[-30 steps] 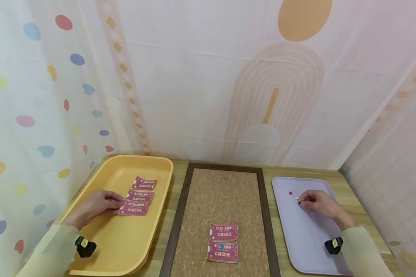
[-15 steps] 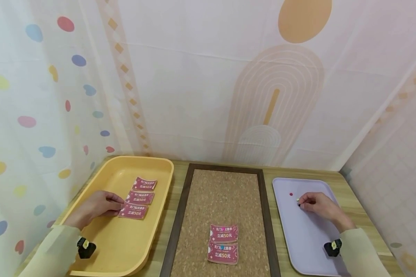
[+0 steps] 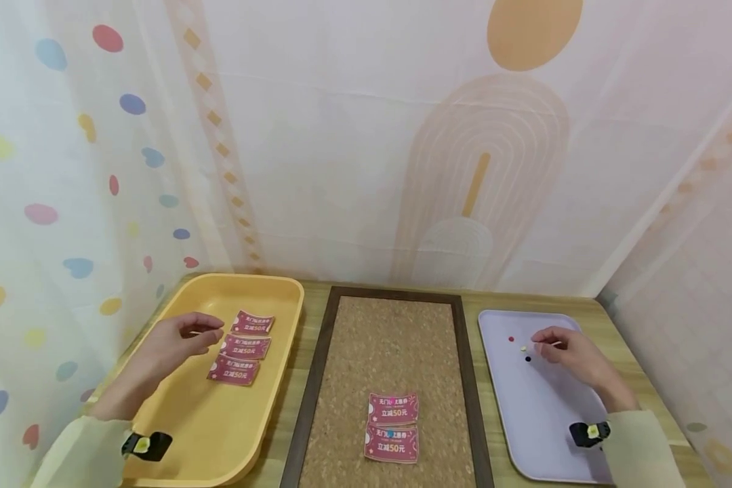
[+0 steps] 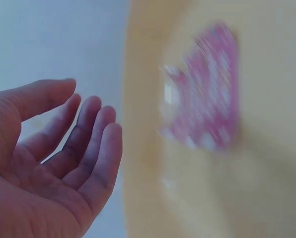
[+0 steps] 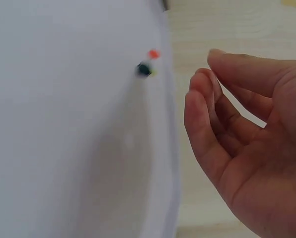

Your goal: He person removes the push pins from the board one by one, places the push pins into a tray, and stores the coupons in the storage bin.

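Observation:
My left hand [image 3: 177,346] hovers over the yellow tray, fingers loosely bent and holding nothing, just left of three maroon coupons [image 3: 233,370] that overlap slightly in a column. In the left wrist view those coupons [image 4: 210,91] are blurred. Above the lilac tray, my right hand [image 3: 576,356] is also free, its fingertips close together. Near it lie three small pushpins: a red pin [image 3: 511,339], a pale yellow pin [image 3: 523,348] and a black pin [image 3: 528,359]. The right wrist view shows the black pin [image 5: 144,69] largely covering the yellow one.
Between the trays lies a cork board [image 3: 390,346] with a dark frame. Two coupons are on it, the upper coupon [image 3: 393,411] with a pink pin, the lower coupon [image 3: 391,447] with a blue pin. The yellow tray [image 3: 189,454] stands left, the lilac tray [image 3: 543,440] right.
My left hand has lifted off the nearest coupon and moved up. The right hand has come away from the black pin, up and to the right, leaving the pin on the tray.

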The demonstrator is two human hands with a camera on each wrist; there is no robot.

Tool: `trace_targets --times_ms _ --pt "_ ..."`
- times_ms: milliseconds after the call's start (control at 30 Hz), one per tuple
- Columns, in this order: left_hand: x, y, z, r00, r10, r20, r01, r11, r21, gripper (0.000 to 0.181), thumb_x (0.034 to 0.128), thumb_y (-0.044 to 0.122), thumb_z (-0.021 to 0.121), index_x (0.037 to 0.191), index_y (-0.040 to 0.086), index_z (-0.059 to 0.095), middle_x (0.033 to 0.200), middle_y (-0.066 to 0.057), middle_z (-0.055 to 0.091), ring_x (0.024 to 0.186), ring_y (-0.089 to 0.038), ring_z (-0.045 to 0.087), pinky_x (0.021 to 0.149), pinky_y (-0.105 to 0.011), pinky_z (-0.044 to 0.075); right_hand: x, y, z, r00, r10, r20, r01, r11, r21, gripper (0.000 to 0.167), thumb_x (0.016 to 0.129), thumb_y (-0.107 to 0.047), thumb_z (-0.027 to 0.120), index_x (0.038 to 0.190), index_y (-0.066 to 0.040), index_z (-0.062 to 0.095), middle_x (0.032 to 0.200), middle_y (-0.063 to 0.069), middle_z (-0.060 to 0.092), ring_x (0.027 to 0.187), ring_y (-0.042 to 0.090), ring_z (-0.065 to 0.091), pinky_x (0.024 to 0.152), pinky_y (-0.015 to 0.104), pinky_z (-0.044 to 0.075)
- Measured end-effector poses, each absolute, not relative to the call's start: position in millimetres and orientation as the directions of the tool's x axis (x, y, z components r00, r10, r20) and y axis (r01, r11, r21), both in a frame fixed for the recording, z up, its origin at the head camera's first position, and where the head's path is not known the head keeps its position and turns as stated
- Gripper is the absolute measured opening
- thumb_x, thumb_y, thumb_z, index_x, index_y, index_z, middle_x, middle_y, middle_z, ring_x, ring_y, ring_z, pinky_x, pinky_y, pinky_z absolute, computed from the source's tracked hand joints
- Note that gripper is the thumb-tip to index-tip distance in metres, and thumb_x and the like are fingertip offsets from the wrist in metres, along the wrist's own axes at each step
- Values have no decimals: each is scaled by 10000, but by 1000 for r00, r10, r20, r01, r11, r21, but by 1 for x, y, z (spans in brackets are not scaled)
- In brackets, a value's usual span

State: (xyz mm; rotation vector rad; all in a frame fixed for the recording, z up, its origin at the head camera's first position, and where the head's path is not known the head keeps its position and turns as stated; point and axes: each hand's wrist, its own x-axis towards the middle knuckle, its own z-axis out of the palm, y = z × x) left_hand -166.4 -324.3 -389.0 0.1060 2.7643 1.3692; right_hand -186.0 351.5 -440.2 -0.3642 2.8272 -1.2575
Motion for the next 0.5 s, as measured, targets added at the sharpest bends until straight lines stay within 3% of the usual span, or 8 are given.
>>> trace_targets --times_ms 200,500 --pt "-153 -281 -368 -988 75 136 154 595 789 264 1021 205 678 1195 7 700 1138 -127 716 909 -20 650 777 -193 541 -173 337 -420 -985 -106 135 -171 659 -733 226 1030 -83 618 1171 88 663 1028 179 684 854 182 645 739 215 528" --pt "-133 -233 -357 -982 90 165 188 406 894 273 1009 177 694 1200 -18 685 1053 45 748 933 -70 698 782 -219 559 -153 306 -403 -960 -38 277 -234 652 -721 199 1022 -137 661 1145 13 706 1034 113 699 839 44 601 713 193 506"
